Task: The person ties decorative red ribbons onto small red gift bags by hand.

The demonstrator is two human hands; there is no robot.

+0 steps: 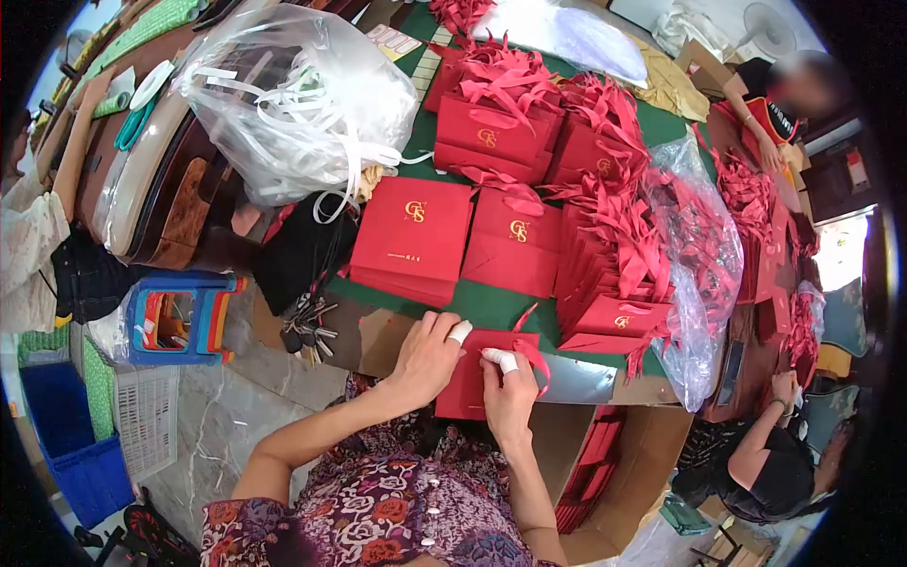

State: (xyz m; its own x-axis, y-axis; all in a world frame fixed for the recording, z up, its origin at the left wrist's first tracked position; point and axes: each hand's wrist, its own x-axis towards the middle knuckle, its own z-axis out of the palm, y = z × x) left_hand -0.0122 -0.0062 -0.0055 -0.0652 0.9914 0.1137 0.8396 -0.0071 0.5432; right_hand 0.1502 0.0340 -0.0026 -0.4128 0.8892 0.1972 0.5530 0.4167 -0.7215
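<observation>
The left grip hides the upper left corner of the near bag and the right grip part of its right side, so the fingers underneath cannot be made out. On the flat stack, the lower gold line is too small to read, and creased plastic obscures the ribbons inside. A co-worker's head is blurred; another person is cut off at the left edge.
</observation>
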